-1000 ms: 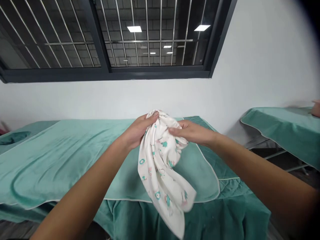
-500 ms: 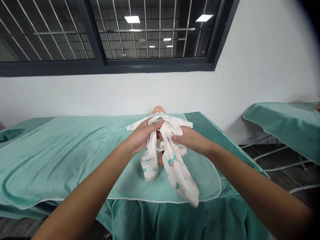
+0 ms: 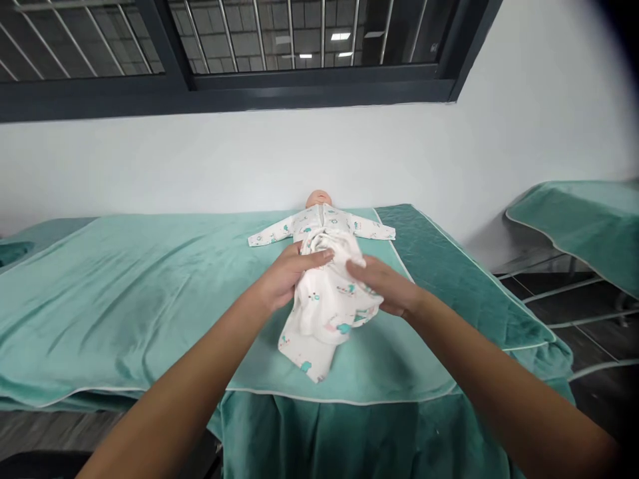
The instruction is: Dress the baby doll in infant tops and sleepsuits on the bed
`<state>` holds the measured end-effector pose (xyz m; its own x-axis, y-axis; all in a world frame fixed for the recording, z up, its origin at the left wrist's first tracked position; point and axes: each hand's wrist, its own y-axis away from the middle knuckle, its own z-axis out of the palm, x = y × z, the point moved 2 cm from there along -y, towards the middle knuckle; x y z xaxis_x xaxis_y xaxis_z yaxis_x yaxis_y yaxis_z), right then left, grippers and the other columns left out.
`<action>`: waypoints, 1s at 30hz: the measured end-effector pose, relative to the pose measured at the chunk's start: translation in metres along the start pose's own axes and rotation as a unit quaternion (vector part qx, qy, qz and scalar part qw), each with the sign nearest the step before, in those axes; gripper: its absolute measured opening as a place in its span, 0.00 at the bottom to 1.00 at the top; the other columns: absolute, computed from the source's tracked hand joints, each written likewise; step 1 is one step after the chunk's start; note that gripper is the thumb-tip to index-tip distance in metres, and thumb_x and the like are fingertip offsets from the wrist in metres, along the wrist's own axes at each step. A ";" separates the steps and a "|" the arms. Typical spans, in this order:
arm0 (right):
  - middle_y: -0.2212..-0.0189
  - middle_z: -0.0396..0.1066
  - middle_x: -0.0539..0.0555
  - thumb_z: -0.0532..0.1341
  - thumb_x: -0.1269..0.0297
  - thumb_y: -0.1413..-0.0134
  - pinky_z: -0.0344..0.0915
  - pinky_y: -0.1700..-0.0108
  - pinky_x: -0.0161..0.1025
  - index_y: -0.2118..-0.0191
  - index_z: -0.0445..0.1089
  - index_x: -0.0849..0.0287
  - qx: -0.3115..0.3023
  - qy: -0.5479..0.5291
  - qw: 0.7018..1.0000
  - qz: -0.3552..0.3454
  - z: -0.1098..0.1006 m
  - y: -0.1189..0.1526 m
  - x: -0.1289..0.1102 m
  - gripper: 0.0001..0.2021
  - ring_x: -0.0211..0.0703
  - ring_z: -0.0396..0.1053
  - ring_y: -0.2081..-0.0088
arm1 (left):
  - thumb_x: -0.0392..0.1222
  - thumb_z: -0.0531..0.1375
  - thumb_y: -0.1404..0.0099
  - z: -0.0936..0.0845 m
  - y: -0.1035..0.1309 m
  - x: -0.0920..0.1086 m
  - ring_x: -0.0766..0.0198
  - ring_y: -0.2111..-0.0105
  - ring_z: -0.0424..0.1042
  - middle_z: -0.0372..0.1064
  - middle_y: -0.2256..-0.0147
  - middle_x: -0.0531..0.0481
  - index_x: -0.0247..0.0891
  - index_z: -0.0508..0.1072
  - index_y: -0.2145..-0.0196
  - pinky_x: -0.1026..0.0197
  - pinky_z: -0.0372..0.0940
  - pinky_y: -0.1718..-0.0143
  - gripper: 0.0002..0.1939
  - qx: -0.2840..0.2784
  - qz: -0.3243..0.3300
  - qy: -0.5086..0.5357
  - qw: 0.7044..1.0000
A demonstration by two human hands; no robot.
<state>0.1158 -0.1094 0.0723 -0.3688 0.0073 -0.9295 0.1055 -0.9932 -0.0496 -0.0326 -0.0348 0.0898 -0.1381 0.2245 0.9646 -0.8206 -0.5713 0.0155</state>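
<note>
A doll (image 3: 318, 197) lies on its back with its head toward the wall, wearing a white printed top (image 3: 337, 218) with both sleeves spread out. Over its lower body I hold white baby pants (image 3: 319, 313) with green and pink prints, bunched at the upper end and hanging loose below. My left hand (image 3: 292, 273) grips the gathered cloth on its left side, thumb on top. On the other side my right hand (image 3: 382, 283) is closed on the cloth, its thumb against the bunched part. The doll's legs are hidden behind the fabric.
Pale green sheets (image 3: 124, 293) cover the bed, with a darker green quilted cover (image 3: 459, 286) on the right. A white wall (image 3: 224, 166) and barred window stand behind. Another green-covered bed (image 3: 579, 219) with a metal frame is at the right.
The pants have swung lower and to the left, and the two hanging legs now overlap in one bunch. More of the doll's top shows. My view has tilted down slightly.
</note>
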 end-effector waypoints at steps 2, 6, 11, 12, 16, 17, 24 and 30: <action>0.58 0.78 0.57 0.70 0.52 0.51 0.71 0.56 0.43 0.48 0.73 0.59 -0.063 0.047 0.996 0.051 0.003 0.002 0.008 0.25 0.49 0.76 0.58 | 0.43 0.69 0.43 -0.003 -0.002 -0.003 0.53 0.61 0.77 0.77 0.58 0.39 0.32 0.75 0.51 0.57 0.71 0.61 0.23 0.015 0.014 0.020 1.000; 0.57 0.77 0.56 0.70 0.54 0.51 0.70 0.54 0.43 0.49 0.74 0.58 -0.017 0.093 0.995 0.023 0.001 0.002 0.014 0.24 0.48 0.75 0.57 | 0.45 0.69 0.42 -0.009 0.001 -0.016 0.53 0.63 0.78 0.77 0.58 0.38 0.32 0.75 0.51 0.57 0.71 0.62 0.23 0.005 -0.014 0.055 0.998; 0.59 0.78 0.55 0.68 0.53 0.49 0.70 0.54 0.45 0.51 0.75 0.58 0.033 0.131 0.990 -0.040 -0.006 0.001 0.004 0.21 0.49 0.74 0.58 | 0.42 0.74 0.52 -0.018 0.017 -0.029 0.51 0.61 0.78 0.77 0.58 0.36 0.30 0.76 0.54 0.57 0.71 0.60 0.29 -0.070 -0.108 0.072 0.989; 0.58 0.78 0.55 0.68 0.53 0.49 0.69 0.53 0.45 0.50 0.75 0.58 0.030 0.121 0.991 -0.049 -0.007 0.001 0.001 0.22 0.50 0.74 0.57 | 0.40 0.74 0.52 -0.019 0.019 -0.029 0.51 0.61 0.78 0.78 0.58 0.36 0.29 0.76 0.54 0.57 0.71 0.59 0.28 -0.081 -0.126 0.058 0.987; 0.54 0.77 0.56 0.67 0.52 0.47 0.68 0.48 0.47 0.48 0.73 0.57 0.060 0.036 0.994 -0.081 -0.007 0.004 -0.007 0.23 0.51 0.73 0.51 | 0.35 0.72 0.51 -0.015 0.020 -0.017 0.52 0.62 0.78 0.78 0.58 0.37 0.31 0.75 0.53 0.55 0.71 0.58 0.26 -0.031 -0.060 0.070 0.995; 0.53 0.77 0.56 0.67 0.52 0.47 0.67 0.47 0.46 0.47 0.73 0.56 0.076 0.016 0.993 -0.091 -0.005 0.004 -0.009 0.23 0.51 0.72 0.50 | 0.36 0.72 0.50 -0.012 0.019 -0.012 0.51 0.61 0.78 0.78 0.58 0.38 0.31 0.74 0.52 0.54 0.71 0.58 0.26 -0.019 -0.030 0.094 0.995; 0.51 0.76 0.54 0.64 0.51 0.44 0.67 0.48 0.45 0.45 0.71 0.53 0.066 -0.046 0.989 -0.125 0.006 0.010 -0.014 0.23 0.49 0.72 0.51 | 0.45 0.66 0.40 0.014 0.012 0.021 0.50 0.59 0.77 0.76 0.56 0.38 0.33 0.72 0.49 0.51 0.70 0.57 0.23 -0.027 0.034 0.131 0.990; 0.60 0.78 0.55 0.68 0.54 0.49 0.68 0.57 0.42 0.49 0.73 0.56 -0.046 0.050 0.997 -0.034 -0.001 0.020 -0.020 0.22 0.48 0.74 0.59 | 0.43 0.69 0.43 0.023 0.020 0.046 0.59 0.65 0.75 0.76 0.58 0.42 0.35 0.72 0.47 0.61 0.67 0.66 0.27 0.000 0.051 -0.041 0.998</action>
<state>0.1261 -0.1292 0.0892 -0.2850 0.0902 -0.9543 0.1686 -0.9753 -0.1425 -0.0431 -0.0542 0.1401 -0.1751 0.1005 0.9794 -0.8041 -0.5886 -0.0834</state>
